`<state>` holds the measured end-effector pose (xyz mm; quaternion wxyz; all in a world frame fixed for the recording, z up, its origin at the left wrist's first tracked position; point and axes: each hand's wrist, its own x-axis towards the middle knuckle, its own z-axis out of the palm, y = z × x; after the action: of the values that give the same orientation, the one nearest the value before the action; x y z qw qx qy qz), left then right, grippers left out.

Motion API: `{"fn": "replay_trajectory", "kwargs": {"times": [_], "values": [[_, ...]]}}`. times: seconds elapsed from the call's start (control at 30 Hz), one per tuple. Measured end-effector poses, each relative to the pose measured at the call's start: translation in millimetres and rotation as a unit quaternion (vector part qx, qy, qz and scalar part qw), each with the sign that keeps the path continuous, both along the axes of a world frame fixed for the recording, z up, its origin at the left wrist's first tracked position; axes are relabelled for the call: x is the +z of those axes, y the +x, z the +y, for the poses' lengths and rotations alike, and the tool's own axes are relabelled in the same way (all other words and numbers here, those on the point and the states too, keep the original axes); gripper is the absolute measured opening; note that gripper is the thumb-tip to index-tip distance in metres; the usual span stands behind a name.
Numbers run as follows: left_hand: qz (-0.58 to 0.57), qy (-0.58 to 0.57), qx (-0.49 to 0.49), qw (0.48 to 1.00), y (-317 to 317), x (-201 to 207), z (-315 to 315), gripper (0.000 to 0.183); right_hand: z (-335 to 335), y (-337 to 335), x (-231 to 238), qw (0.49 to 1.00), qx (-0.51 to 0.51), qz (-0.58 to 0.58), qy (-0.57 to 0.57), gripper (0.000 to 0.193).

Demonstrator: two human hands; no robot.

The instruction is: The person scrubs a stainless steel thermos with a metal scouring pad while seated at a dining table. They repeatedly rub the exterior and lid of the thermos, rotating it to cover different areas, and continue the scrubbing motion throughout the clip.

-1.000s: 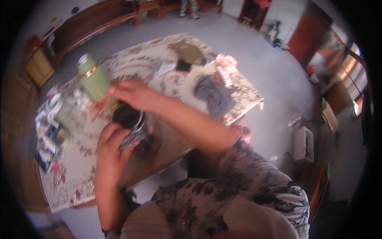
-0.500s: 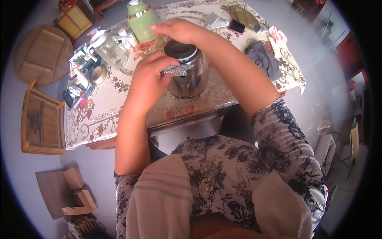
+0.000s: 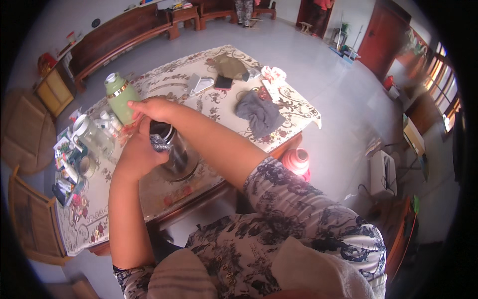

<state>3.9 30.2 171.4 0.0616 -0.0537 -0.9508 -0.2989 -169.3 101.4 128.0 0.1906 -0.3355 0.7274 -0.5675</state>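
A shiny metal vessel [image 3: 183,160] with a dark round top stands near the table's front edge. My left hand [image 3: 133,152] is closed on a crumpled silver scourer [image 3: 160,143], pressed against the vessel's upper left side. Behind the rim, my right hand [image 3: 153,108] bends downward, thumb pointing left. Its other fingers are mostly hidden, and what they grip cannot be made out. Just beyond my hands is a light green thermos flask [image 3: 122,99] with a gold band. To its left stands a clear pitcher [image 3: 92,137] with a white lid and handle.
The table [image 3: 127,207] has a flowered cover. Small bottles and a roll of tape [image 3: 87,166] crowd its left side. Toward the right lie a phone [image 3: 223,82] and a grey cloth [image 3: 259,113]. A pink thermos [image 3: 297,162] stands beyond the right edge; a wooden chair [image 3: 37,219] is at left.
The view has swung up and to the right, so more of the room and the pink thermos show. My hands remain at the metal vessel, now closer together; the scourer is still in my left hand.
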Motion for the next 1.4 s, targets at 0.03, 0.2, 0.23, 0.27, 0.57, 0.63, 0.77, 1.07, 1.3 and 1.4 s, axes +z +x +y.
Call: {"fn": "replay_trajectory", "kwargs": {"times": [0.03, 0.2, 0.23, 0.27, 0.57, 0.63, 0.77, 1.07, 1.3, 1.4], "values": [[-0.004, 0.007, -0.007, 1.000, 0, -2, -3, 0.089, -5, 4, 1, 1.000, 0.010, 0.000, -0.006, 0.074], [-0.046, 0.026, -0.058, 0.997, -15, -4, 0, 0.098, 8, 6, 4, 0.999, 0.007, -0.037, 0.000, 0.072], [-0.024, 0.012, -0.061, 0.998, -17, -9, -1, 0.098, 9, 1, 0, 0.999, 0.003, -0.048, -0.007, 0.072], [-0.002, -0.002, -0.056, 0.998, -18, -16, -6, 0.098, 10, 11, 5, 0.999, -0.011, -0.040, 0.009, 0.070], [-0.010, 0.023, -0.102, 0.994, -24, -20, -23, 0.100, 12, 8, 4, 1.000, -0.006, -0.013, -0.017, 0.068], [-0.034, 0.042, -0.084, 0.995, -24, -14, -20, 0.097, 9, 9, 3, 1.000, -0.001, 0.006, -0.010, 0.067], [-0.032, 0.061, -0.050, 0.996, -22, -15, -13, 0.088, 9, 10, 5, 0.999, -0.003, 0.033, 0.025, 0.068], [-0.017, -0.020, -0.075, 0.997, -31, -23, -31, 0.091, 16, 0, 0, 0.997, 0.052, -0.048, -0.026, 0.072], [-0.082, 0.063, -0.090, 0.991, -29, -8, -32, 0.079, 10, 20, 15, 0.996, 0.021, -0.086, -0.020, 0.066], [-0.034, 0.010, -0.060, 0.998, -31, -13, -16, 0.081, 15, 12, 10, 0.997, 0.040, -0.062, -0.019, 0.066]]}}
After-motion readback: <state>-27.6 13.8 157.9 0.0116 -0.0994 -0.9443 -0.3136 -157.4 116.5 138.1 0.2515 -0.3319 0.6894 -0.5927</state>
